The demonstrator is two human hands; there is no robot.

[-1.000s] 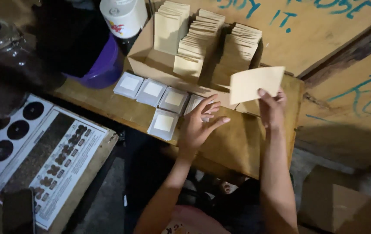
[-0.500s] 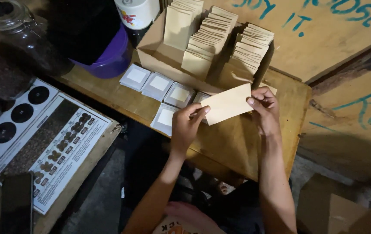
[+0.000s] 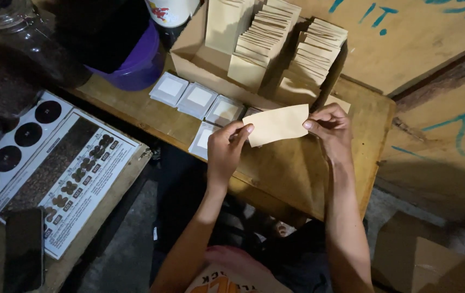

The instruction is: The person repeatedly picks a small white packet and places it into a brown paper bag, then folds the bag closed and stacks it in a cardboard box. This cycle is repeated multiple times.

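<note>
A flat tan paper envelope is held level between both hands above a small wooden table. My left hand pinches its left end with thumb and fingers. My right hand grips its right end. Just beyond the hands lie several small white square packets in a row on the table. Behind them an open cardboard box holds rows of upright tan envelopes.
A purple bowl and a white cup stand at the back left. A printed chart sheet with dark circles lies on a lower surface to the left, with a black phone near it. A cardboard box sits at the lower right.
My right hand brought the envelope down from its raised spot to the middle. My left hand left the white packets and took hold of the envelope's left end.
</note>
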